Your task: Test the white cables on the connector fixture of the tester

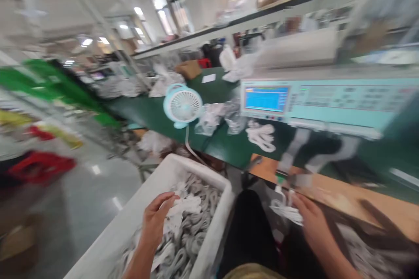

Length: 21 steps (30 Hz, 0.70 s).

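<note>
My left hand [159, 214] is over a white bin [225, 185], its thumb and fingers closed at the edge of a white cable bundle [190, 204]. Blur softens the fingertips there. Under it, many coiled grey and white cables [196, 229] fill the bin. At the bench's front edge, my right hand [309, 213] is closed on another coiled white cable [288, 213]. The upper ends of this cable reach up to a green connector [279, 178] at the wooden board [340, 192]. Whether they are plugged in cannot be made out.
A light-blue tester [334, 104] with a lit screen stands on the green bench [225, 146], with flat grey ribbons running down from it. A blue fan [183, 104], clear plastic bags [211, 117] and a white cable coil [262, 135] are nearby. A person [293, 24] is behind the bench.
</note>
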### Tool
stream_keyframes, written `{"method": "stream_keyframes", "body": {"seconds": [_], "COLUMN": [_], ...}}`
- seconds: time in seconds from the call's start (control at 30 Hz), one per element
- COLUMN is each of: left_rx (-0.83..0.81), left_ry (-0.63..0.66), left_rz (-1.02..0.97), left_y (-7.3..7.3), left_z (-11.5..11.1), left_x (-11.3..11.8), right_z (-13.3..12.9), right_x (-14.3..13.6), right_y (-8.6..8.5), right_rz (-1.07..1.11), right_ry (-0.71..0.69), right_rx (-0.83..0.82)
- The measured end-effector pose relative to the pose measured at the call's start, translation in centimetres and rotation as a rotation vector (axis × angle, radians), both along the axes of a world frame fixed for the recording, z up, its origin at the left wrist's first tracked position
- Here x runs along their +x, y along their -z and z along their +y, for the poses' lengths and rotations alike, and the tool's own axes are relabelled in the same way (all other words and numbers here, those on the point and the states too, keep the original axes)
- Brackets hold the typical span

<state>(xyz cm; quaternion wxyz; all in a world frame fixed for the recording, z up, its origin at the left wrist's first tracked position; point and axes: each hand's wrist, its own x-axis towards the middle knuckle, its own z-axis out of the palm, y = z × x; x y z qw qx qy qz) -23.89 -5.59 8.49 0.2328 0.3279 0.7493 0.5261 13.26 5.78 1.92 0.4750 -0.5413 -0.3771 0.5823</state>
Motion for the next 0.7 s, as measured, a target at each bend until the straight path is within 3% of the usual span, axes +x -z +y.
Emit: {"method": "stream_keyframes", "body": {"seconds": [0.07,0.17,0.23,0.3,0.4,0.47,0.7], "left_rx": [-0.116,-0.305,-0.352,-0.389,-0.411,-0.396,-0.35], "left_ry": [0.241,0.641,0.753,0.826,0.936,0.932,0.783], "left_rz": [-0.185,-0.344,-0.381,-0.451,-0.534,-0.556,-0.571], "left_y": [-1.0,-0.3,1.1,2.5,3.3,3.3,4.5], "left_z": [3.3,7.4,10.1,12.5,14.6,15.0,12.6], "left_x": [5.0,14.3,19.1,22.0,23.8,24.2,25.0], "right_z": [-0.7,-0.6,-0.4,-0.3,-0.3,-0.2,-1.0], "right_x": [1.9,1.8,1.3,1.0,1.0,1.2,0.4], "right_y": [0.2,0.1,-0.1,-0.2,-0.4,-0.4,-1.4], "right_rz": [0.093,0.2,0.23,0.254,0.266,0.268,0.239], "right_ry": [0.029,0.047,0.057,0.06,0.083,0.097,0.083], "right_rx": [-0.014,-0.037,-0.049,-0.045,-0.029,-0.027,-0.031]}}
